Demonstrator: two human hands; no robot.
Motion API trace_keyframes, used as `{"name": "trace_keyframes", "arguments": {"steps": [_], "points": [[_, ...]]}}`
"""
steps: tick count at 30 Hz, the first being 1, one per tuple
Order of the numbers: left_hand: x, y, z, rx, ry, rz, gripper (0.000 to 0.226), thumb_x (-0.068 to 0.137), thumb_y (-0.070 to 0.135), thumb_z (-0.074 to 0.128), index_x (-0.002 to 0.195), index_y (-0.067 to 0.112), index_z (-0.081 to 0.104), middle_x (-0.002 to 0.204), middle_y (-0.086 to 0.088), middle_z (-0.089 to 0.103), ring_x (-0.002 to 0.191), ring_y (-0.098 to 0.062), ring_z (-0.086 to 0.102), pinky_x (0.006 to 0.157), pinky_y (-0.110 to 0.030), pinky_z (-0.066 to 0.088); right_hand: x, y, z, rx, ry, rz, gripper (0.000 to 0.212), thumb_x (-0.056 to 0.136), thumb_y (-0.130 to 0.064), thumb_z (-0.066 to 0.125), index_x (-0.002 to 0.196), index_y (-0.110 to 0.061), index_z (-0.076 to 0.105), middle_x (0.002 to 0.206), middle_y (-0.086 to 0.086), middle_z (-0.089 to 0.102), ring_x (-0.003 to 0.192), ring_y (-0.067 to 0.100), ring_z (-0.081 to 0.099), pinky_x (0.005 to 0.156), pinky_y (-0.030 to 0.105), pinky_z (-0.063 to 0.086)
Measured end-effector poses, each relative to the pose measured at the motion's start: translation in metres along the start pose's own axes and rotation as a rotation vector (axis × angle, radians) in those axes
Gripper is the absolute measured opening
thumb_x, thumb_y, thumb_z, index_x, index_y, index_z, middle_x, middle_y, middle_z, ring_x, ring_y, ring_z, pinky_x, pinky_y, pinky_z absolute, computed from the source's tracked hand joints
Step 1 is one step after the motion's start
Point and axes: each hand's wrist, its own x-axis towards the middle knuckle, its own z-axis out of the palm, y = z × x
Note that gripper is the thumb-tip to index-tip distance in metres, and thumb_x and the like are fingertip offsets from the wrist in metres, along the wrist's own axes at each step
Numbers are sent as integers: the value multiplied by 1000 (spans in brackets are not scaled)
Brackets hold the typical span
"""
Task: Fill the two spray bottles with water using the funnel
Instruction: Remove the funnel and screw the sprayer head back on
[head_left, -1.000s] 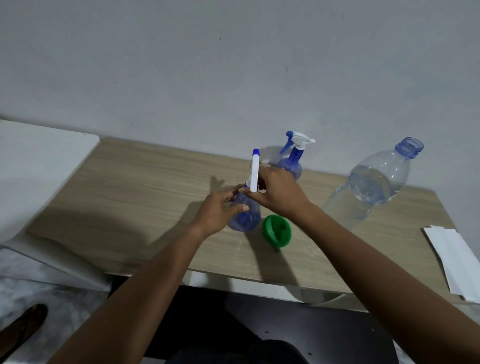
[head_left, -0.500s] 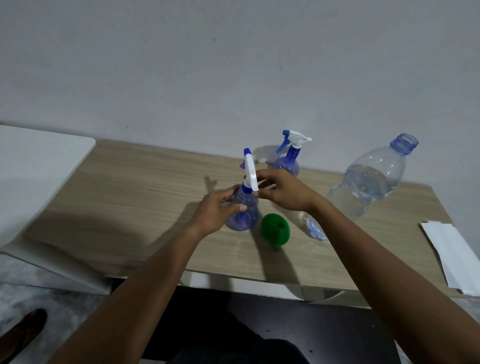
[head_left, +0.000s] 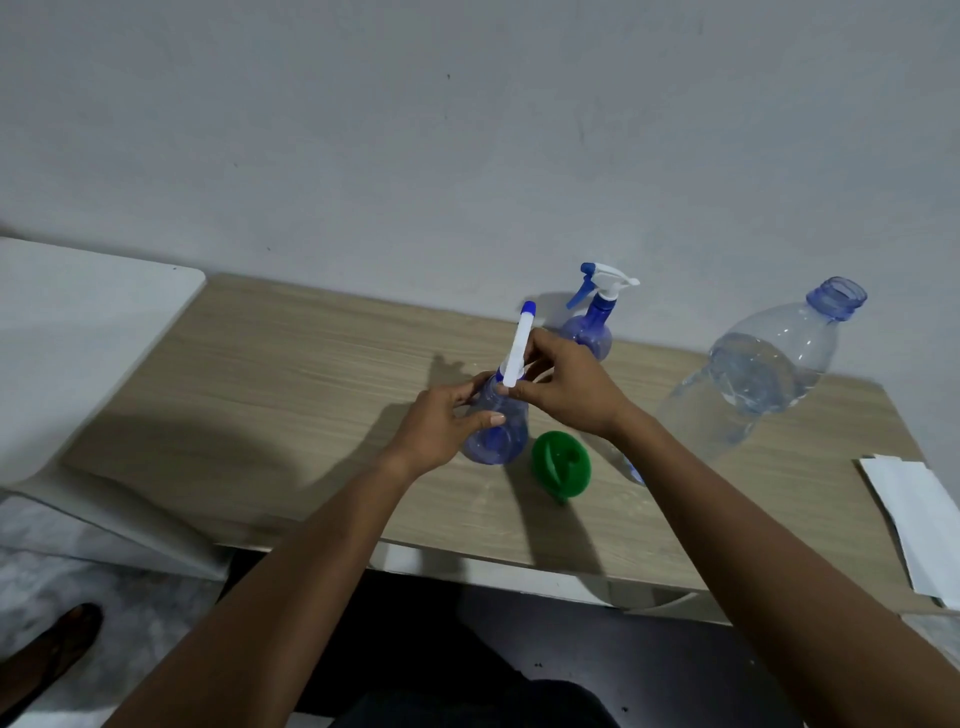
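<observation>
A small blue spray bottle (head_left: 500, 441) stands at the middle of the wooden table (head_left: 291, 395). My left hand (head_left: 441, 421) grips its round body. My right hand (head_left: 566, 392) is closed on its white spray head (head_left: 519, 345) at the neck; the blue nozzle tip points up. A second blue spray bottle (head_left: 592, 325) with its white trigger head on stands behind, near the wall. A green funnel (head_left: 562, 465) lies on its side just right of the held bottle. A large clear water bottle (head_left: 763, 379), uncapped and partly full, stands at the right.
White paper sheets (head_left: 919, 525) lie at the table's right edge. A white surface (head_left: 78, 343) adjoins the table on the left. The grey wall runs right behind the table. A shoe (head_left: 47, 654) shows on the floor at lower left.
The hands stay on the near spray bottle; my right hand has shifted around the spray head, which has tilted slightly. The view has moved a little.
</observation>
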Motion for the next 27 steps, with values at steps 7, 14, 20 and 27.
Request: {"name": "trace_keyframes", "arguments": {"steps": [7, 14, 20, 27], "points": [[-1, 2, 0, 3, 5, 11, 49, 82, 21, 81, 129, 26, 67, 115, 12, 75, 112, -3, 67, 106, -41, 51, -4, 1, 6, 0, 121, 53, 47, 63, -53, 87, 80, -17, 62, 78, -1, 70, 75, 20, 69, 73, 46, 59], [-3, 4, -1, 38, -20, 37, 60, 71, 47, 77, 128, 30, 68, 116, 15, 74, 113, -5, 67, 106, -43, 50, -6, 11, -15, 173, -49, 72, 23, 79, -12, 86, 99, -15, 73, 98, 2, 76, 89, 13, 74, 89, 33, 59], [-2, 3, -2, 21, -15, 26, 53, 80, 27, 81, 131, 25, 66, 118, 13, 74, 116, -4, 66, 108, -39, 49, 0, 6, -17, 134, -157, -29, 24, 91, -7, 74, 115, -10, 74, 108, 1, 76, 98, 14, 72, 96, 24, 55], [-1, 4, -1, 25, -17, 57, 50, 84, 19, 80, 132, 24, 65, 118, 12, 74, 115, -3, 66, 103, -29, 50, 2, 9, -12, 109, -140, -33, 22, 90, -13, 76, 111, -11, 75, 106, 1, 76, 96, 15, 70, 92, 23, 55]]}}
